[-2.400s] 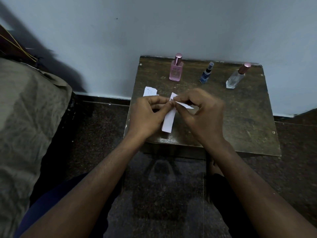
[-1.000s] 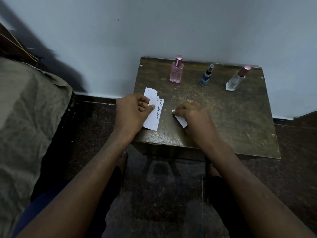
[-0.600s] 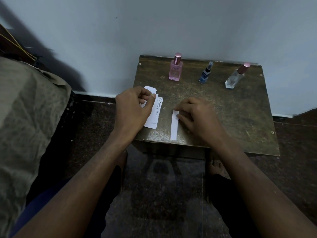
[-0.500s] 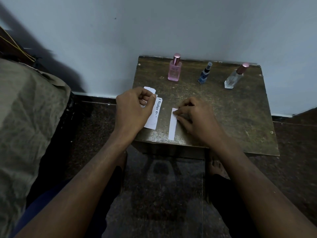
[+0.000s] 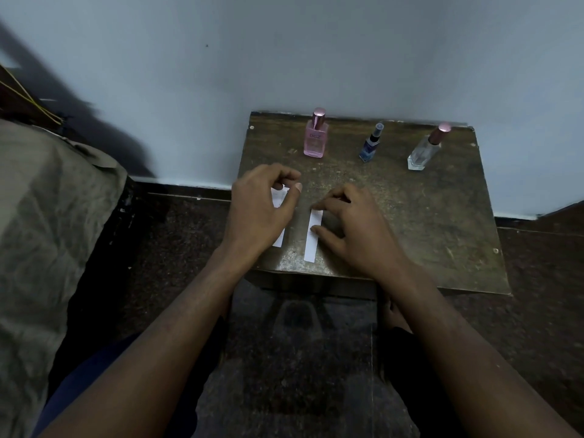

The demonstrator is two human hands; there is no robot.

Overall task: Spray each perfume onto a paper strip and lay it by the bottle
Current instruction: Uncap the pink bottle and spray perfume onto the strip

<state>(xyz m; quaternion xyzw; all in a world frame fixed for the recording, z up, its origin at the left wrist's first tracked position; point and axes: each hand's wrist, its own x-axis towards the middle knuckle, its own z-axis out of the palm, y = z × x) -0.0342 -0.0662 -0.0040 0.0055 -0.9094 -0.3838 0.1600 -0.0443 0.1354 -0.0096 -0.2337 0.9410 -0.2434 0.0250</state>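
Three perfume bottles stand along the back of a small worn table (image 5: pixel 426 235): a pink bottle (image 5: pixel 316 139), a small blue bottle (image 5: pixel 370 148) and a clear bottle (image 5: pixel 423 151) with a rose cap. A single white paper strip (image 5: pixel 311 246) lies lengthwise near the front edge. My right hand (image 5: pixel 354 229) touches it with the index fingertip at its far end and the thumb at its right side. My left hand (image 5: pixel 259 213) hovers with loosely curled fingers over a stack of paper strips (image 5: pixel 279 199) lying on the table; the thumb is off the paper.
A pale wall rises right behind the table. An olive cloth-covered bulk (image 5: pixel 47 222) fills the left side. Dark speckled floor (image 5: pixel 177 229) surrounds the table, and my knees sit under its front edge.
My right hand has laid the single strip flat and turned it lengthwise. My left hand has lowered the stack onto the table and loosened its hold.
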